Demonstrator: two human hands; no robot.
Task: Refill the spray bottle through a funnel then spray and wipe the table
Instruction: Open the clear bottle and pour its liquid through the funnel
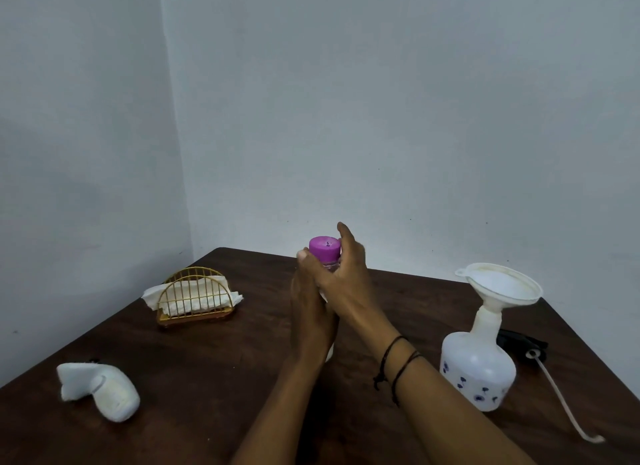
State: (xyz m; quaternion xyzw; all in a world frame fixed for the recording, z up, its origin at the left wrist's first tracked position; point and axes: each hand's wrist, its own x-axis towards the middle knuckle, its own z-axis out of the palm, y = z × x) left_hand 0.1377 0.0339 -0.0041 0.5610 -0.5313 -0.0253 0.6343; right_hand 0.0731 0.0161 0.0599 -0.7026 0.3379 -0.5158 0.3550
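Refill bottle (pixel 327 267) upright on table (pixel 214 367), long axis vertical, purple cap (pixel 325 248) pointing up, still on. Body mostly hidden behind hands; fill level unreadable.

Left hand (pixel 310 312) wrapped round bottle body, holding it steady. Right hand (pixel 346 274) above left grip, fingers curled round cap, thumb up past cap top. Looks like uncapping step, judging by pose.

Spray bottle (pixel 478 367) well to right of grip, nearer the person, upright, neck up. White funnel (pixel 500 286) seated in neck, mouth tilted slightly toward grip side. Black spray head (pixel 521 343) lying behind spray bottle, dip tube (pixel 561 399) trailing along table toward near edge.

Risks:
- Squeezing soft body while cap comes free: liquid jumps out of neck onto table.
- Funnel only resting in neck, already leaning: knock from pouring bottle tips it off, pour misses.
- Spray bottle looks light if empty: side load on funnel could topple whole thing.
- Fast pour may back up in funnel and overflow.
- Right forearm swinging across to pour could catch funnel rim.
- Loose dip tube near edge: snag drags spray head off table.

Left of grip: gold wire napkin holder (pixel 195 300) further back, rolled white cloth (pixel 100 392) nearer, both well apart from hands.
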